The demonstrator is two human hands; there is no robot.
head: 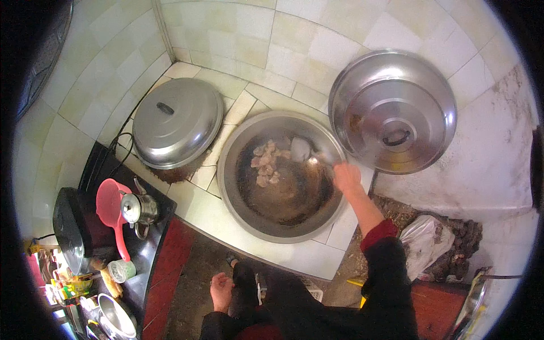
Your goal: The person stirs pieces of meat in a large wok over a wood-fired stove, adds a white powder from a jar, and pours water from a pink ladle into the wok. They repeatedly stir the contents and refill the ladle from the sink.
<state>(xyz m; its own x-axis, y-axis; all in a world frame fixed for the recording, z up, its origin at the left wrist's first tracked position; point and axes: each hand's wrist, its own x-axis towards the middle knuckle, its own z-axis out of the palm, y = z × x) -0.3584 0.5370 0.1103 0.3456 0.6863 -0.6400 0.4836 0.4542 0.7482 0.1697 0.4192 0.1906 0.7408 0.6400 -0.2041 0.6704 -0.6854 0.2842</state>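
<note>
A large round metal wok is set into the white-tiled stove top in front of me. Several pale chunks of what looks like meat lie together in the left and upper part of its dark bottom. At the wok's right rim, my right hand is closed around the handle of a metal cooking spatula or ladle; its blurred head is inside the wok, just right of the chunks. My left hand hangs low near my leg, away from the stove, with its fingers curled; nothing shows in it.
A domed metal lid covers the stove's left part. Another large lid leans on the wall behind right. On the black side counter are a pink plastic ladle, a metal teapot and a metal bowl. A plastic bag lies at right.
</note>
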